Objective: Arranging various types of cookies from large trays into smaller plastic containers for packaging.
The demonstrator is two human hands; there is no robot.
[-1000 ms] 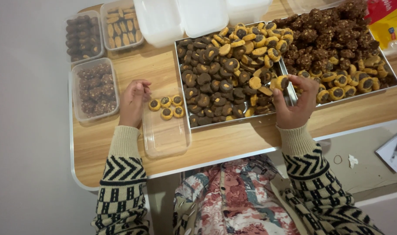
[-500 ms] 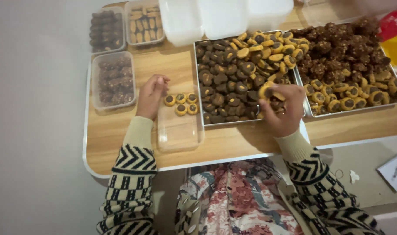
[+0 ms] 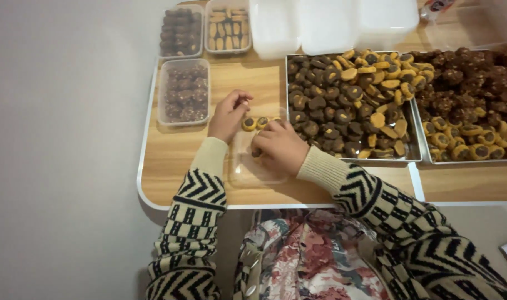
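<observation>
Both hands work over a clear plastic container (image 3: 253, 166) lying on the wooden worktop (image 3: 170, 166), at 9 o'clock of the metal tray (image 3: 409, 153) of dark and orange cookies. Left hand (image 3: 228, 115) rests at the container's 11 o'clock corner, fingers curled narrow, fingertips touching the row of round chocolate-centred cookies (image 3: 255, 123) at the container's far end. Right hand (image 3: 278, 147) hovers palm-down inside the container, fingers bunched; whether it holds a cookie, cannot tell. A second tray (image 3: 431, 158) adjoins at 3 o'clock. Filled lidded tubs (image 3: 184, 91) sit at 10 o'clock, near the left hand.
</observation>
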